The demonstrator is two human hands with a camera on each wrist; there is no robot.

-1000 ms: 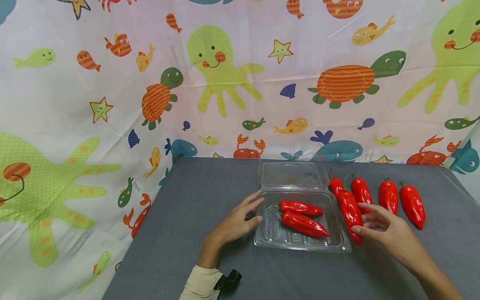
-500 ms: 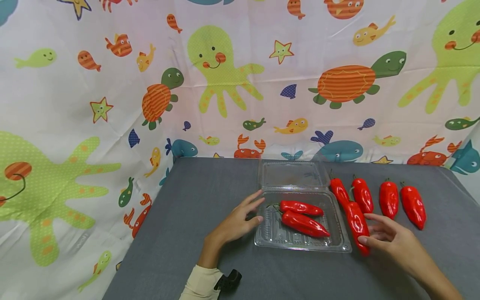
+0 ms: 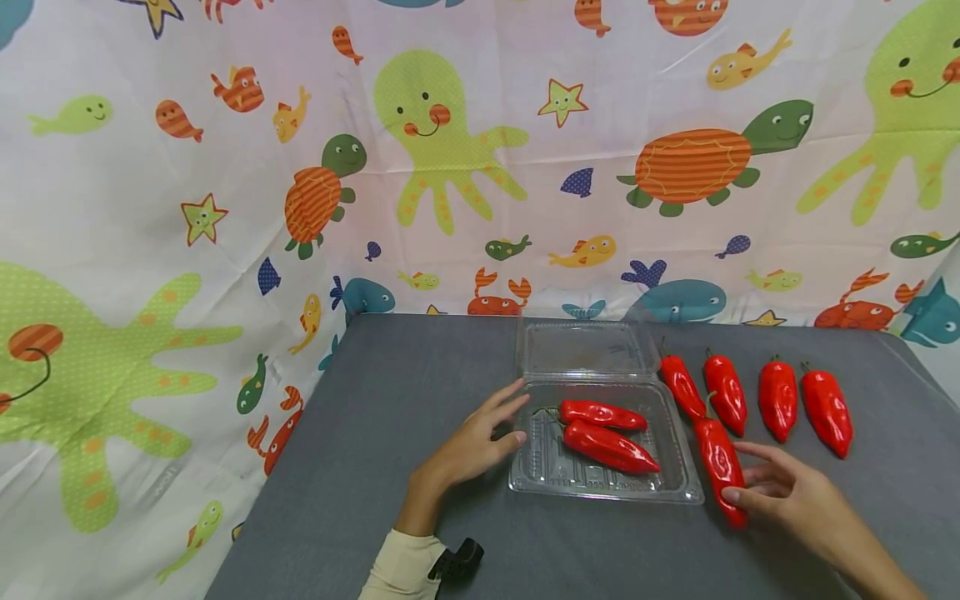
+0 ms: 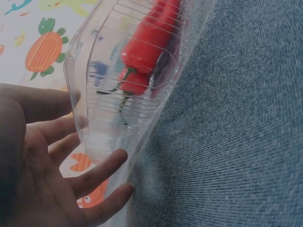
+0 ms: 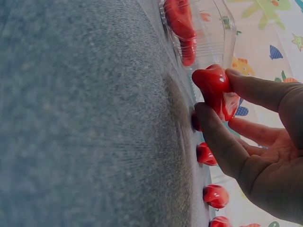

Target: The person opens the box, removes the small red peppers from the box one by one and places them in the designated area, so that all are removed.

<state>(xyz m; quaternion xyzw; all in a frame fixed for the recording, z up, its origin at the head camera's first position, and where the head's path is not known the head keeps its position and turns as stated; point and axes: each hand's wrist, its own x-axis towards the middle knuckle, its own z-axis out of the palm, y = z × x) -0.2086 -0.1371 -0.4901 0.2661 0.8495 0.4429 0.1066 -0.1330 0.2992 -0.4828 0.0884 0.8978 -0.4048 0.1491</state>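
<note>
A glossy red pepper (image 3: 718,458) with a green stem is pinched between the thumb and fingers of my right hand (image 3: 798,496), just right of a clear plastic container. The right wrist view shows the pepper's end (image 5: 215,82) held above the grey cloth. Two red peppers lie inside the open container (image 3: 534,454), one long pepper (image 3: 611,447) in front of a slimmer one (image 3: 600,413). At the container's left side, my left hand (image 3: 472,446) stays with its fingers spread and relaxed, fingertips right at the clear wall (image 4: 78,99) in the left wrist view.
Several more red peppers stand in a row at the back right, from one beside the container (image 3: 678,382) to the rightmost (image 3: 827,414). The hinged clear lid (image 3: 585,350) lies back behind the container. A sea-animal curtain (image 3: 480,200) borders the grey table (image 3: 420,375).
My right hand has drawn the held pepper rightward and toward the front, away from the container and the pepper behind it. The left hand keeps its place.
</note>
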